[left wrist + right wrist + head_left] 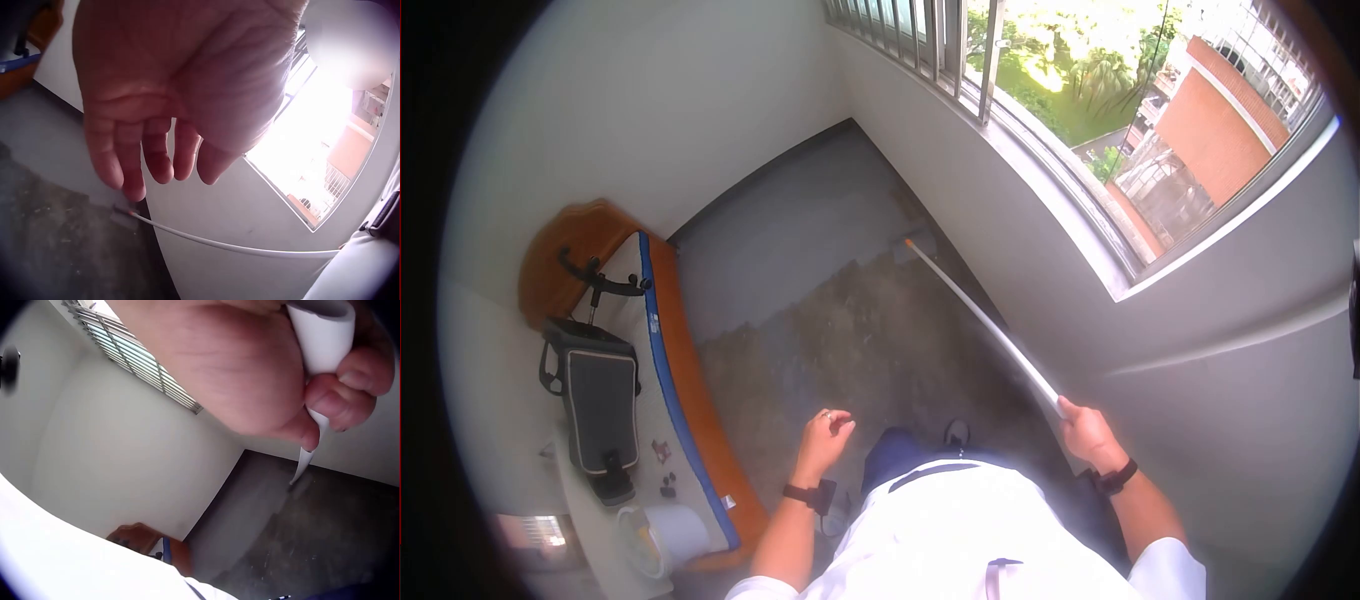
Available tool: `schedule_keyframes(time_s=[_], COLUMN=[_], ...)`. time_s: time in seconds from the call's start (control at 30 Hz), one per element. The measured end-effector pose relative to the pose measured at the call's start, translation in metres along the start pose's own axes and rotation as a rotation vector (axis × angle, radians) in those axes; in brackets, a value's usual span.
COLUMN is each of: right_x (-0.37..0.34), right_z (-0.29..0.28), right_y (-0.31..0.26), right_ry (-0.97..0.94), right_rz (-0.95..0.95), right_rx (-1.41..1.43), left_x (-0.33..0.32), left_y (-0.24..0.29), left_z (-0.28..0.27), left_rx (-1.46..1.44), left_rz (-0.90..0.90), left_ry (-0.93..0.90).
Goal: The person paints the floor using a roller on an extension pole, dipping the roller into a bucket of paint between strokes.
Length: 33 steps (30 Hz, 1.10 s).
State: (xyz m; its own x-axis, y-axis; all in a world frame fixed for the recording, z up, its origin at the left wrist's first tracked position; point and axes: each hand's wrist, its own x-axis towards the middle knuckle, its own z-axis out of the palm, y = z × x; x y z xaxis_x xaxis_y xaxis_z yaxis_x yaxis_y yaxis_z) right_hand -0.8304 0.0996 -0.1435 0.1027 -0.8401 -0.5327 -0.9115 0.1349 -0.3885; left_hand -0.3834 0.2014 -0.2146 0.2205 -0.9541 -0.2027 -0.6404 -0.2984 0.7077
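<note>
My right hand point(1088, 432) grips the near end of a long white pole point(1000, 335), with the fingers wrapped round it. The right wrist view shows this end as a hollow tube point(322, 337). The pole slants away to the floor near the window wall, where its far end is orange and meets a small, blurred greyish head point(119, 209). My left hand point(824, 440) hangs in front of the body, holding nothing. Its fingers point(159, 159) are loosely bent in the left wrist view.
The floor is smooth grey point(800, 210) at the far side and darker, mottled point(830, 340) nearer. An orange wooden bed frame point(690, 390) on the left bears a black folded item point(602, 410) and a white bucket point(675, 535). A window point(1090, 200) opens on the right.
</note>
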Motion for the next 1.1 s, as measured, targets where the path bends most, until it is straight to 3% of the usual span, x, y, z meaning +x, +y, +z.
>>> schedule_keyframes(time_s=[0.1,0.27,0.5,0.77,0.8,1.03,1.1], right_x=[-0.002,-0.024,-0.014,0.049,0.065,0.124,0.121], right_z=[-0.020,-0.033,-0.037,-0.052,-0.042,-0.039,-0.058], right_y=[-0.005,0.038,0.020,-0.028,-0.012,-0.019,-0.056], right_ry=[-0.062,-0.074,-0.092,-0.121,-0.106,-0.167,-0.186], right_rz=[0.058,0.034,0.022,0.108,0.037,0.054,0.117], right_rx=[0.019,-0.009,0.047,0.096,0.112,0.236,0.238], left_x=[0.006,0.021,0.030,0.030,0.028,0.013,0.010], left_y=[0.025,0.039,0.007,-0.019,-0.025,-0.061,-0.065], left_z=[0.007,0.007,0.014,-0.002,-0.004,-0.011,-0.013], left_rx=[-0.061,-0.114,-0.033,-0.106,-0.106,-0.131,-0.119], left_rz=[-0.008,0.000,-0.043,-0.098,-0.105,-0.226,-0.245], left_ry=[0.058,0.128,0.057,0.163,0.168,0.203,0.204])
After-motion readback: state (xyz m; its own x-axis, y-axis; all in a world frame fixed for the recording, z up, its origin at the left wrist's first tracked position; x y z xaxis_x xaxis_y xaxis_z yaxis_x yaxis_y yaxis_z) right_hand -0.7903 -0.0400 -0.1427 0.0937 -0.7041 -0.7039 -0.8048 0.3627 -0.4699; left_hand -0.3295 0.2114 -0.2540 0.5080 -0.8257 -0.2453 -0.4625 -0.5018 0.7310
